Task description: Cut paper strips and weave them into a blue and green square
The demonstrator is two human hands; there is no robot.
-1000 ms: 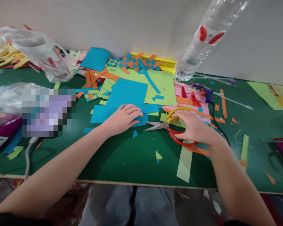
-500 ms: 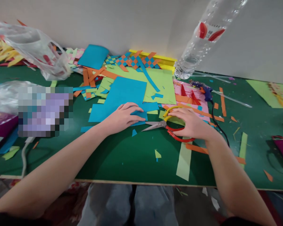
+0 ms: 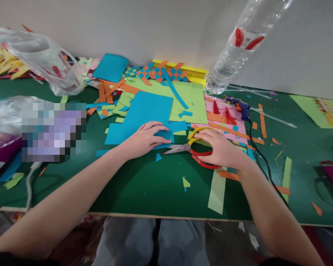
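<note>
My left hand (image 3: 148, 138) rests with fingers stretched over the blue paper (image 3: 151, 105), its thumb along the lower edge. A narrow blue strip shows just below that thumb. My right hand (image 3: 218, 146) is closed on scissors (image 3: 184, 147) with one yellow and one red handle. Their metal blades point left, slightly parted, with tips just below my left thumb and apart from the paper as far as I can see. A small blue scrap (image 3: 158, 157) lies below the blade tips. Part of the blue paper is hidden under my left hand.
A clear plastic bottle (image 3: 235, 55) stands at the back, beside woven blue-and-orange strips (image 3: 166, 72). A glue gun (image 3: 240, 107) trails a black cord to the right. Plastic bags (image 3: 63, 74) and a blurred-out purple object (image 3: 54, 133) sit left. Paper scraps litter the green table.
My right hand and the scissors have shifted slightly left, and the blades look more closed. The left hand stays on the blue paper. More of the black cord shows beside my right forearm.
</note>
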